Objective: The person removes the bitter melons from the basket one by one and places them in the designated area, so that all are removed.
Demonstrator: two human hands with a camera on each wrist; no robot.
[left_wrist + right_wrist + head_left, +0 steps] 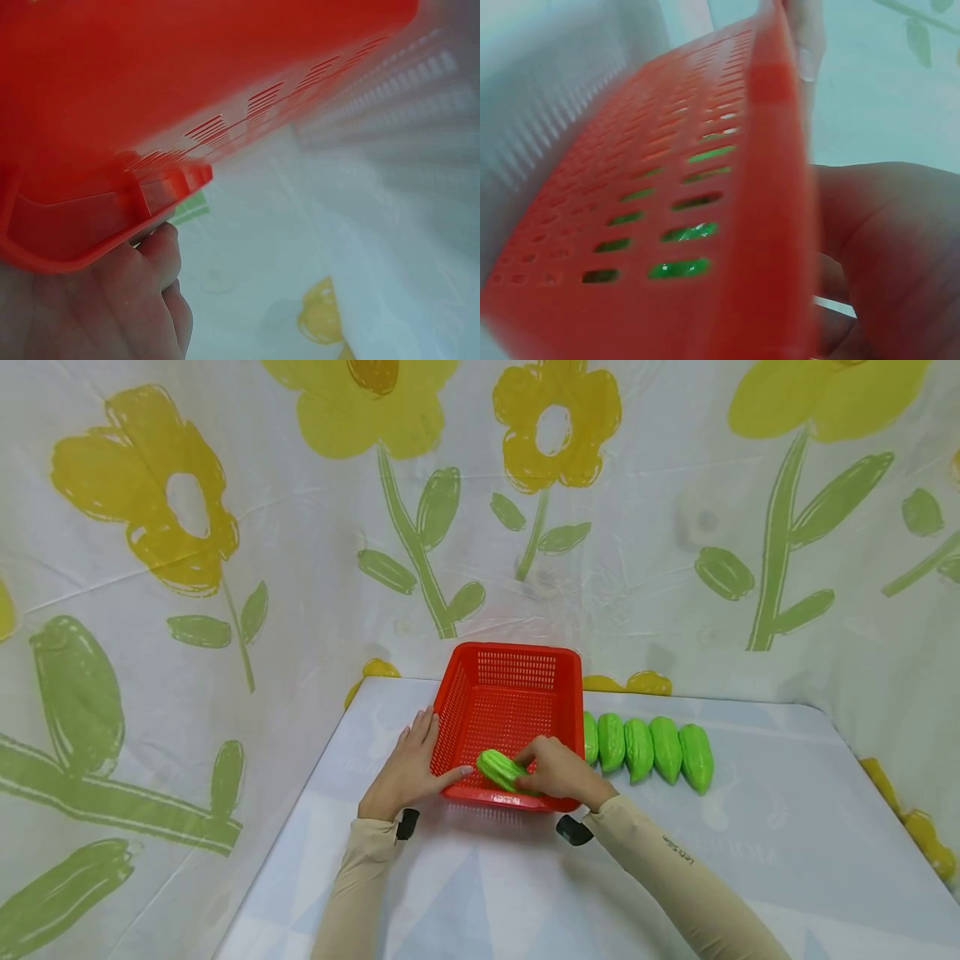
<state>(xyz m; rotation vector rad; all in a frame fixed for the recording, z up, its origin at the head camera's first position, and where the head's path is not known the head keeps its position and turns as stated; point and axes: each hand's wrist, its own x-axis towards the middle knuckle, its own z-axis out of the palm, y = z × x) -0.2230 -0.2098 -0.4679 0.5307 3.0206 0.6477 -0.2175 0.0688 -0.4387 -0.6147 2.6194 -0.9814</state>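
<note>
A red plastic basket point(519, 650) with slotted sides stands on the table. Over its left rim lies my left hand point(407, 772), fingers straight and thumb stretched along the front edge; the left wrist view shows this hand point(97, 307) right at the rim. Inside the basket, close to the front wall, my right hand point(558, 768) grips a bright green ridged gourd point(496, 766) by its right end. The gourd tilts, its free end toward the left thumb. Through the slots in the right wrist view, patches of the green gourd point(690, 232) show.
Several similar green gourds point(640, 748) lie side by side in a row just right of the basket, the nearest one partly hidden by it. The pale table point(750, 827) reaches back to a flower-printed curtain point(645, 543) behind and at the left.
</note>
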